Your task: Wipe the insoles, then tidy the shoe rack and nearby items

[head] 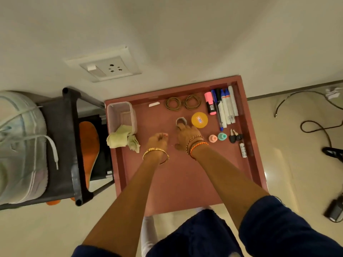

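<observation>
On the reddish table my right hand reaches forward and its fingers hold a small grey ring-shaped roll. My left hand hovers beside it with the fingers curled in; whether it holds anything I cannot tell. A crumpled pale green cloth lies at the table's left edge, partly in a clear plastic box. To the left stands the black shoe rack with a white sneaker on top and an orange insole on the shelf below.
Along the table's back and right lie rubber bands, a white chalk piece, a pink highlighter, several markers, a yellow round tin, two small caps and keys. Cables trail on the floor at right.
</observation>
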